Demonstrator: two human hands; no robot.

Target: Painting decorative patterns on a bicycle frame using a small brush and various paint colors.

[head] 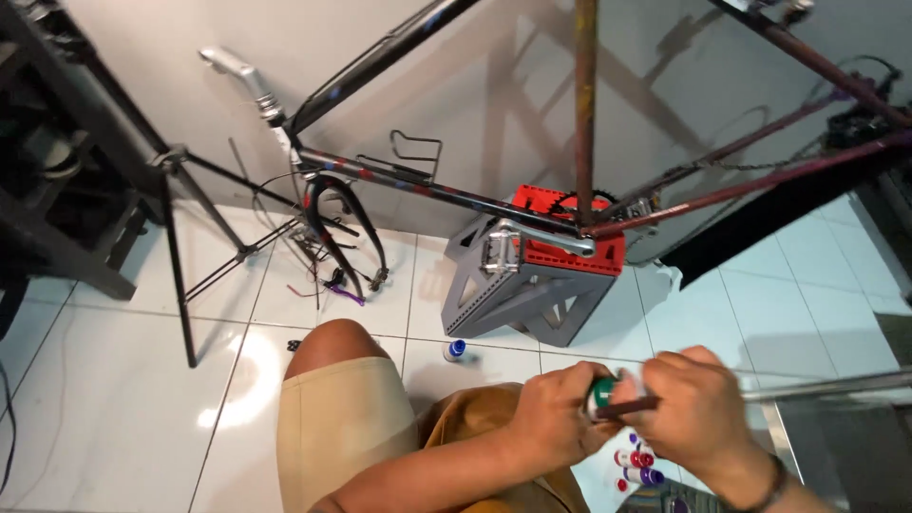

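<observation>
A small green-capped paint pot is being gripped tight in the left hand, just above the lap, while a thin dark brush is being pinched closed in the right hand. Paint could be spilled onto the shorts if the pot is being tilted.

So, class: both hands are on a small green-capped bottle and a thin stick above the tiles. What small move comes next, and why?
Probably dip the thin stick into the green-capped bottle: the left hand grips the bottle, and the right hand holds the stick's tip at its mouth.
</observation>
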